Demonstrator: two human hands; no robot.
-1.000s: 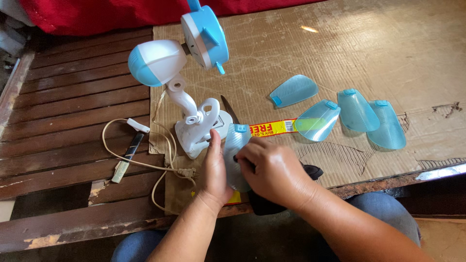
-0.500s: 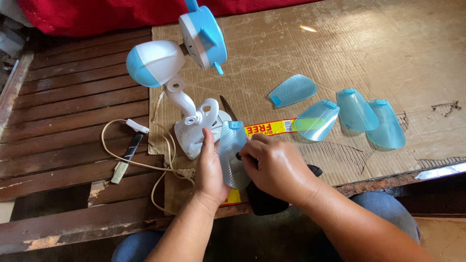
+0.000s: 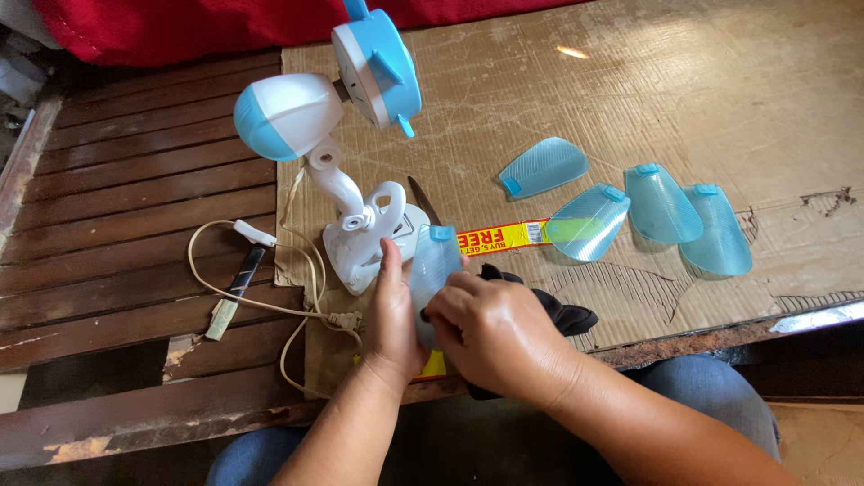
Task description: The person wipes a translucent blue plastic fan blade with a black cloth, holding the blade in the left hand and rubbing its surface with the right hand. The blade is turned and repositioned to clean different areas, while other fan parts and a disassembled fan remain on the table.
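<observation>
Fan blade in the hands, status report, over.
Left hand holds the blade from behind. Right hand presses a black cloth on it. Four more blades lie on the cardboard; fan body stands close left.

We lose the fan blade's [image 3: 435, 265] lower half behind the right hand [image 3: 490, 335], which also covers most of the black cloth [image 3: 549, 310].
</observation>
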